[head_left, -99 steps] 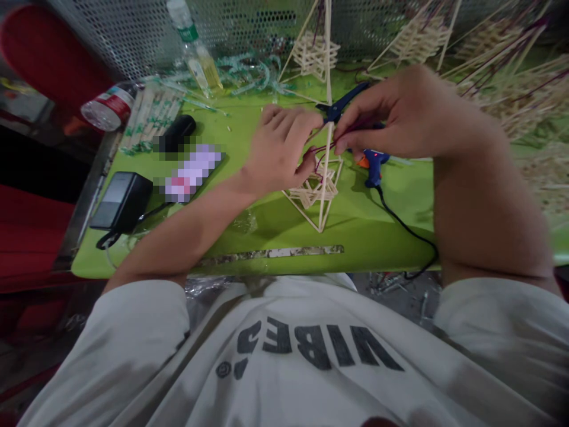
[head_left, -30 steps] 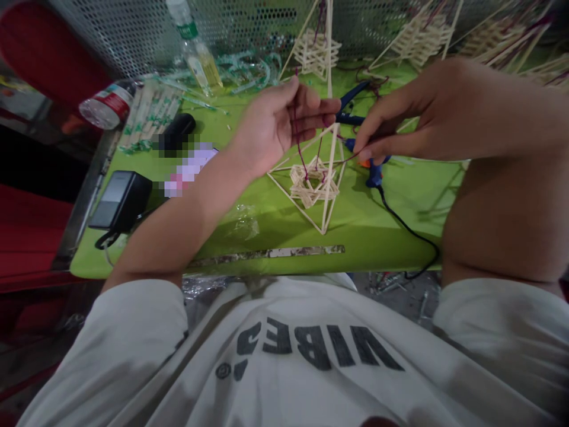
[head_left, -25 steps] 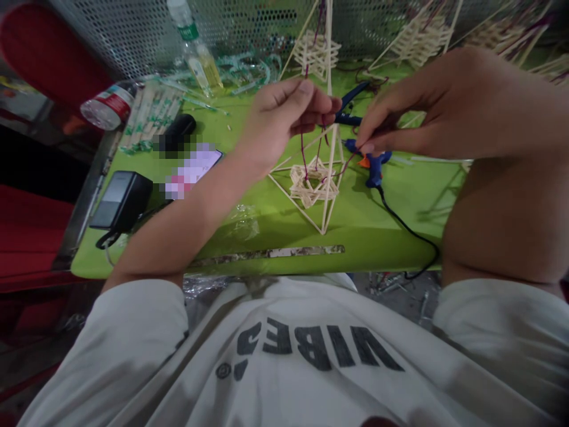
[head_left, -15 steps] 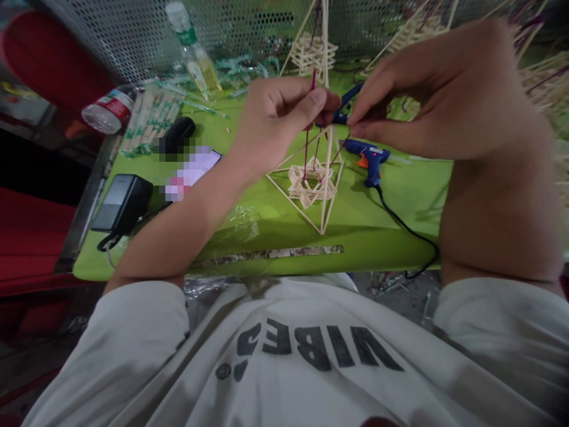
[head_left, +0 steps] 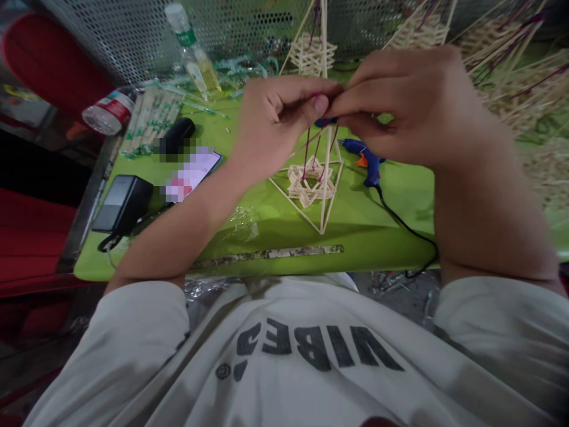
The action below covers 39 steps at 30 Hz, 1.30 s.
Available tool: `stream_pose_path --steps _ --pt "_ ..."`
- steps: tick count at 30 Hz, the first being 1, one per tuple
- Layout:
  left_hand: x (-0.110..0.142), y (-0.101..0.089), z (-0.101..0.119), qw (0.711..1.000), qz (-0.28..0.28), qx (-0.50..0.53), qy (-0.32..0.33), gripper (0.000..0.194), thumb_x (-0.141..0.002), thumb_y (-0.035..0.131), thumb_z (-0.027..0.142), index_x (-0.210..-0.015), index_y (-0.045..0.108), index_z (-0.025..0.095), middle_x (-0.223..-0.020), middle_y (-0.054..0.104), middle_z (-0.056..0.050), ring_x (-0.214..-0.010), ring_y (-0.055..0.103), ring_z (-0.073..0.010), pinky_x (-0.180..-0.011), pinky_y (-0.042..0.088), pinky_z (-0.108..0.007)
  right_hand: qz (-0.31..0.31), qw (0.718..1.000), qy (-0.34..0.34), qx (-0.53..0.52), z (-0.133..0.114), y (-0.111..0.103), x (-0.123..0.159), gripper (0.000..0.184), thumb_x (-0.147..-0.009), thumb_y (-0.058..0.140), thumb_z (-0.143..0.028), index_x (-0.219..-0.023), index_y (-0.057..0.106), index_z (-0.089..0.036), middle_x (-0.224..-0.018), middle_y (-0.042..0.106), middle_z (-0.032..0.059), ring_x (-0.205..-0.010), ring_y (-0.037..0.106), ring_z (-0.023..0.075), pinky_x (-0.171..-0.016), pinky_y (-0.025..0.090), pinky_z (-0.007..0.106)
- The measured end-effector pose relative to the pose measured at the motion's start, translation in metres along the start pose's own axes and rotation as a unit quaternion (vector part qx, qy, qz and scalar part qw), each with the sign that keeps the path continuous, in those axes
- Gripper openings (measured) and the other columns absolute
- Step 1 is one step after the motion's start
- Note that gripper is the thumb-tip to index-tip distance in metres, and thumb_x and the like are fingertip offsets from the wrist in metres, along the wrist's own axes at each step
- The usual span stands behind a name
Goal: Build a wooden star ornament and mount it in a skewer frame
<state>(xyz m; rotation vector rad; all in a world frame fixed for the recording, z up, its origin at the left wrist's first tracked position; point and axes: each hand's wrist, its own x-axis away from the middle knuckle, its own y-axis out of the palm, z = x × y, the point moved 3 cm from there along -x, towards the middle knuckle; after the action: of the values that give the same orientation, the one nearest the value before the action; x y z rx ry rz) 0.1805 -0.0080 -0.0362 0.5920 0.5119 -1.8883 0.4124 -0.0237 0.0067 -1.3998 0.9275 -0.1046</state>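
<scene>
Above a small frame of wooden sticks (head_left: pixel 326 216), my left hand (head_left: pixel 284 112) pinches purple string (head_left: pixel 306 155). My right hand (head_left: pixel 400 107) is closed with its fingertips against those of my left hand, also on the string. The strings run down to a star-shaped stack of sticks (head_left: pixel 311 185) inside the frame's triangular base. What lies between the meeting fingertips is hidden. Just right of the frame rests a blue glue gun (head_left: pixel 367 160) with an orange trigger and a black cord.
On the green table (head_left: pixel 391 237) stand a bottle of yellow liquid (head_left: pixel 200 65) and a black power device (head_left: pixel 123 201). A phone (head_left: pixel 195 175) and wrapped stick bundles (head_left: pixel 151 115) lie left. More stick structures (head_left: pixel 502 77) fill the back right. A metal strip (head_left: pixel 275 254) lies along the front.
My right hand has moved left and its fingertips now meet those of my left hand. The string that slanted out to the right now runs closer to the others.
</scene>
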Motion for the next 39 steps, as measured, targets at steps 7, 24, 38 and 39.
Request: stream_pose_path --steps 7,24,38,39 --pt "0.0 0.001 0.0 1.0 0.02 0.003 0.003 0.017 -0.117 0.085 0.037 -0.117 0.102 0.035 -0.106 0.09 -0.001 -0.108 0.08 -0.0204 -0.105 0.059 -0.034 -0.021 0.996 0.064 0.052 -0.002 0.009 -0.001 0.026 -0.114 0.067 -0.051 -0.126 0.09 -0.051 -0.138 0.087 -0.0017 -0.117 0.081 0.0296 -0.097 0.058 0.049" --pt "-0.005 -0.002 -0.008 0.985 -0.002 -0.17 0.007 0.037 -0.12 0.079 0.054 -0.104 0.101 0.03 -0.093 0.08 -0.007 -0.089 0.064 -0.0242 -0.09 0.041 -0.041 0.072 0.996 0.016 -0.059 -0.01 0.005 0.0 0.013 -0.108 0.072 -0.03 -0.11 0.082 -0.038 -0.108 0.087 0.0018 -0.102 0.084 0.0295 -0.092 0.062 0.047" --pt "-0.005 0.005 0.01 0.979 -0.012 -0.202 0.02 0.039 -0.116 0.087 0.048 -0.084 0.095 0.026 -0.079 0.064 -0.004 -0.076 0.049 -0.0206 -0.085 0.03 -0.042 0.102 0.995 0.012 0.013 -0.028 0.001 0.002 0.014 -0.101 0.066 -0.028 -0.107 0.078 -0.034 -0.105 0.083 0.0001 -0.104 0.085 0.0287 -0.092 0.062 0.047" --pt "-0.004 0.006 0.012 0.976 -0.008 -0.215 0.02 0.038 -0.115 0.089 0.047 -0.084 0.095 0.026 -0.08 0.063 -0.004 -0.077 0.048 -0.0211 -0.085 0.029 -0.042 0.106 0.994 0.014 0.014 -0.03 0.0 0.002 0.015 -0.101 0.065 -0.027 -0.107 0.078 -0.033 -0.105 0.083 0.0003 -0.105 0.085 0.0291 -0.092 0.063 0.047"
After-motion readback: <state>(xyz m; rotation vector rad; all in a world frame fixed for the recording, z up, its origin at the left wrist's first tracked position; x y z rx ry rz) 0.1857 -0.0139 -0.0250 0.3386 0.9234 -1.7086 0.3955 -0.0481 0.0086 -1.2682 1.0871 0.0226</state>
